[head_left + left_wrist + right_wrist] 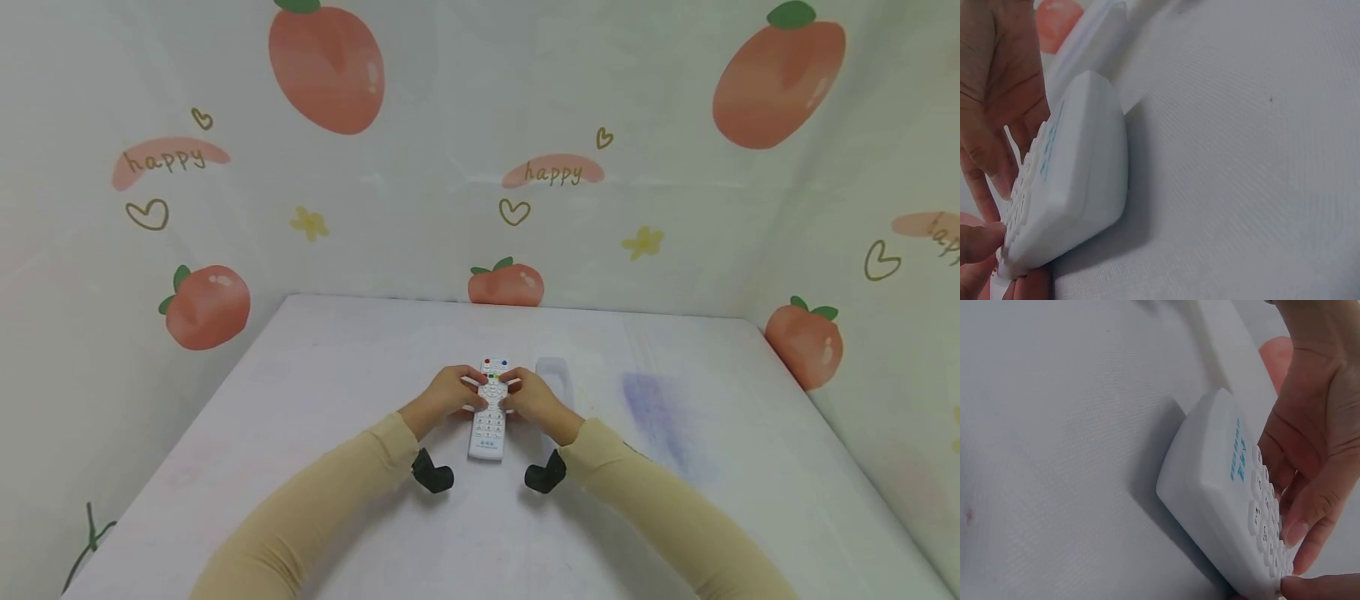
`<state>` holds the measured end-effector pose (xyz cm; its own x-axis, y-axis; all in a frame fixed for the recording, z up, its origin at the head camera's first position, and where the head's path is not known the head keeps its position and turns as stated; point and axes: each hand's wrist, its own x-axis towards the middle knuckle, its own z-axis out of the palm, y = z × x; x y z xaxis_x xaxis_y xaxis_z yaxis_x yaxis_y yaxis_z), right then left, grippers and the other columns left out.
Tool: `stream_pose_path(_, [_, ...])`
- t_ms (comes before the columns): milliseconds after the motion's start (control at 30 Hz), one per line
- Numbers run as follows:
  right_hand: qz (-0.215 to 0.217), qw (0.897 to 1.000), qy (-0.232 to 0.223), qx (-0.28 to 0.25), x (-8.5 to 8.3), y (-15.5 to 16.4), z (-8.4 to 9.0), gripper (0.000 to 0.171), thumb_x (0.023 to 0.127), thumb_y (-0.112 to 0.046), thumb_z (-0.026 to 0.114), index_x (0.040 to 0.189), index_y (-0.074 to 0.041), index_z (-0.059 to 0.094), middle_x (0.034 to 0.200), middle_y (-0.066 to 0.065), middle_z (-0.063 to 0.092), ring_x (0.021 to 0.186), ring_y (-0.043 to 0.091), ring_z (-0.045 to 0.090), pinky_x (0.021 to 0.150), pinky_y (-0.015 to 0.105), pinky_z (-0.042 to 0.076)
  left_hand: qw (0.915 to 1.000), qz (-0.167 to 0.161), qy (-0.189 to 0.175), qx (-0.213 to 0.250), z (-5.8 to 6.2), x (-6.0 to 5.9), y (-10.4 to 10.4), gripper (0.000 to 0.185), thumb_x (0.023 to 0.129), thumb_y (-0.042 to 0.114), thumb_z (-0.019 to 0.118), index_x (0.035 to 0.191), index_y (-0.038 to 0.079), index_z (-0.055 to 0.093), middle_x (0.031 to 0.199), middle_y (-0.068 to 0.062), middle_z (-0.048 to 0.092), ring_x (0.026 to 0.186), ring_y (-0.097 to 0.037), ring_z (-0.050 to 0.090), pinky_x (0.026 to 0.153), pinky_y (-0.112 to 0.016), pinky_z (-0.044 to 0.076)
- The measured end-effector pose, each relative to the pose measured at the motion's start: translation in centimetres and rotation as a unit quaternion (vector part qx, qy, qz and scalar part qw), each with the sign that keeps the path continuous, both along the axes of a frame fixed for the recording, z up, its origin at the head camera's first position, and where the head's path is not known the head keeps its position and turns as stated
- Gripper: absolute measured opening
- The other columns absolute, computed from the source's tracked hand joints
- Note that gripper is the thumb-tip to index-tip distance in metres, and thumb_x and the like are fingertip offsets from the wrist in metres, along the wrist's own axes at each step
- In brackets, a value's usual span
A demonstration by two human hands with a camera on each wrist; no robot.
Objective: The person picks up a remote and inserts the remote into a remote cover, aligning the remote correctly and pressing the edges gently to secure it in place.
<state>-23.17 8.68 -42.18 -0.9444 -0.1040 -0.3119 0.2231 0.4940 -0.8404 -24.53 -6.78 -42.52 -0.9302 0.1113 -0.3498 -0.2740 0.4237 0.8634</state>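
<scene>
A white remote control (487,448) with rows of white keys and a few coloured ones lies lengthwise between both hands. My left hand (450,392) grips its left side, fingers curled at the edge and thumb over the keys. From the other side my right hand (534,400) grips it in the same way. In the left wrist view the near end of the remote control (1079,169) stands over a dark shadow on the cloth, with the right hand (1013,87) behind. The right wrist view shows blue print on the remote control (1210,469) and the left hand (1316,419) beyond.
A translucent, pale sleeve-like case (553,368) lies just right of the remote control, partly behind the right hand. The white-covered table (360,350) has a bluish smear (660,417) on its right. Fruit-patterned curtains (435,108) hang around it.
</scene>
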Motion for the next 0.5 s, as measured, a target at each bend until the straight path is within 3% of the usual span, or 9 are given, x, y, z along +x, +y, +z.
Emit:
stream_pose_path(267, [-0.001,0.998,-0.012,-0.066,0.2,0.7,0.6,0.043,0.086,0.006,0.063,0.128,0.002,0.054,0.122,0.022,0.055,0.092,0.02,0.059,0.08,0.033,0.057,0.9975,0.003,-0.027,0.065,0.1,-0.2,-0.4,0.04,0.081,-0.004,0.072,0.119,0.004,0.064,0.114,-0.014,0.063,0.084,-0.017,0.063,0.071,-0.029,0.057])
stream_pose_path(500, [0.029,0.99,-0.018,-0.137,0.9,1.9,1.6,0.041,0.092,0.0,0.059,0.131,0.005,0.052,0.132,0.024,0.051,0.099,0.019,0.059,0.089,0.035,0.055,0.9862,0.019,-0.074,0.147,1.0,0.0,-0.9,0.042,0.082,-0.001,0.072,0.123,0.007,0.064,0.12,-0.015,0.062,0.086,-0.017,0.063,0.071,-0.026,0.056])
